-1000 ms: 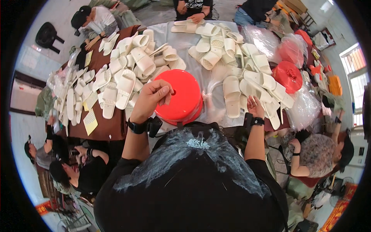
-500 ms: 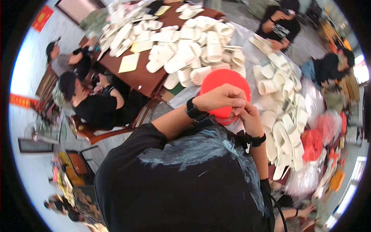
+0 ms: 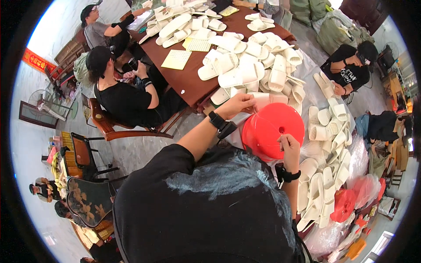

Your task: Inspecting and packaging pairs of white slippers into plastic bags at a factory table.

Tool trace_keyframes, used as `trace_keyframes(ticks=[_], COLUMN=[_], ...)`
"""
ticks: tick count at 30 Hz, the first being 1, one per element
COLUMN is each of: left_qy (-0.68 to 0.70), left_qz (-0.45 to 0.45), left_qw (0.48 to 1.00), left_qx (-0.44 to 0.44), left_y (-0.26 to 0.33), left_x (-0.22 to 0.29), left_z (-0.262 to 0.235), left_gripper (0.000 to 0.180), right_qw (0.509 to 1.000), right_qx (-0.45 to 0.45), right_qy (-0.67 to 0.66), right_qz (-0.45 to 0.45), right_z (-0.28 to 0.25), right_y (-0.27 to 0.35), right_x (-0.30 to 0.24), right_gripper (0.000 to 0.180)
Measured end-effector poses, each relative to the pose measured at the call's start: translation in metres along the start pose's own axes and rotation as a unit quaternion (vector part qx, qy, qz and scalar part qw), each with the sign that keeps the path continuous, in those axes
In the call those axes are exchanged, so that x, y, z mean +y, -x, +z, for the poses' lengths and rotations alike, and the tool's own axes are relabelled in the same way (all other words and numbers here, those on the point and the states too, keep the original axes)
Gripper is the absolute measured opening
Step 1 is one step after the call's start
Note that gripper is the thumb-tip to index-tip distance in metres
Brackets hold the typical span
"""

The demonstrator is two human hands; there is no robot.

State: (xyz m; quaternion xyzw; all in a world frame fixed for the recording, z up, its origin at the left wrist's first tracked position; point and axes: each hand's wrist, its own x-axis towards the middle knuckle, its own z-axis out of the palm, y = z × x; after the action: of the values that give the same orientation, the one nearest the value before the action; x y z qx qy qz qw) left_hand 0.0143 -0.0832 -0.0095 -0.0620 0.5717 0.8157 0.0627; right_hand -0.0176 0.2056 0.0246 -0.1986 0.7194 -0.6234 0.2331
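Observation:
My left hand is pinched closed over the far left edge of a round red plastic stool, which has a small hole in its top. Closer to me, my right hand is also pinched, above the stool's near right part. A fine pale thread runs from the left fingertips toward the right ones, over the red top. Just beyond the stool lies a large heap of cream slide slippers. More cream slippers are piled to the right of my right hand.
A brown-covered table bears the heap and yellow sheets. At left, a person in black sits on a wooden chair; another person works at far right. Red and clear plastic bags lie right.
My hands were together over the stool; now they are apart, the left farther off and the right nearer me, with thread showing between. The view has shifted, showing more of the stool's top.

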Motion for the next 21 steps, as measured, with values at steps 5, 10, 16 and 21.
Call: trace_keyframes(ticks=[5,10,16,21], left_qy=[-0.043,-0.406,-0.471,-0.224], left_qz=[-0.017,0.072,0.044,0.011], left_qw=[0.981,0.825,0.792,0.899], left_qx=[0.189,0.387,0.385,0.376], left_y=[-0.016,-0.055,-0.115,-0.151], left_x=[-0.022,-0.051,-0.036,-0.033], left_z=[-0.066,-0.175,-0.224,-0.225], left_gripper=[0.020,0.028,0.041,0.030], right_qw=[0.995,0.972,0.949,0.940], right_qx=[0.098,0.232,0.312,0.331], right_qy=[0.007,-0.034,-0.053,-0.082], right_qz=[-0.007,-0.020,-0.005,0.008], right_z=[-0.002,-0.012,-0.007,-0.002], right_y=[-0.004,0.001,0.016,0.029], right_x=[-0.002,0.009,0.025,0.037], right_gripper=[0.026,0.029,0.030,0.029])
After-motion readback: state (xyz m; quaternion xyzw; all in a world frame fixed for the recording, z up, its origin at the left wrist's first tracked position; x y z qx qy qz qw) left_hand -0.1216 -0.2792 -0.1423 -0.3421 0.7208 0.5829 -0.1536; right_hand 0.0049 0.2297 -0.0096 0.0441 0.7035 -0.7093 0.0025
